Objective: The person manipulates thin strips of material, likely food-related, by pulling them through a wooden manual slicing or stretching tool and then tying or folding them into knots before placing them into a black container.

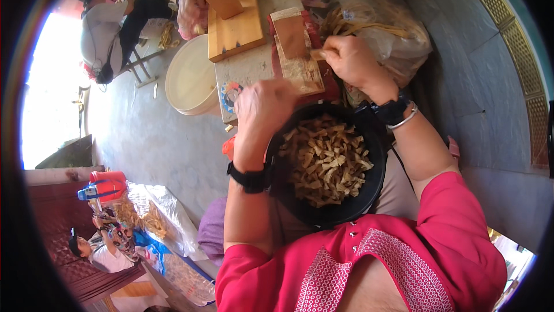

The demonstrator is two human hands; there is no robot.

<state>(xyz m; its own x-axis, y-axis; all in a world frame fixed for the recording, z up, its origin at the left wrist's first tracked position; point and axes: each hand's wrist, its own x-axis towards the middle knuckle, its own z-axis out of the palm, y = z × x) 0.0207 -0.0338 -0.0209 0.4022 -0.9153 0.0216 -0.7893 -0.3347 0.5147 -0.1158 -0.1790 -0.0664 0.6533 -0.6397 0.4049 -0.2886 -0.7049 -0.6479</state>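
Note:
In my lap rests a black bowl (pixel 378 165) holding many short, tan, dried-looking chopped pieces (pixel 329 162). My right hand (pixel 349 61) is closed in a pinch on a small tan piece (pixel 317 54), beside a brown rectangular plate (pixel 290 35). That plate stands on a small worn wooden board (pixel 309 78) past the bowl's far rim. My left hand (pixel 265 104) is curled closed over the bowl's far left edge, near the board. Its fingertips are blurred and partly hidden, so I cannot make out what they hold.
Across the bench (pixel 245 72), another person's hands are beside a yellow wooden block (pixel 236 23) with an upright board. A white bucket (pixel 193 78) stands left of the bench. A plastic bag (pixel 384 21) of tan strips lies at the right. Two more people sit at the left.

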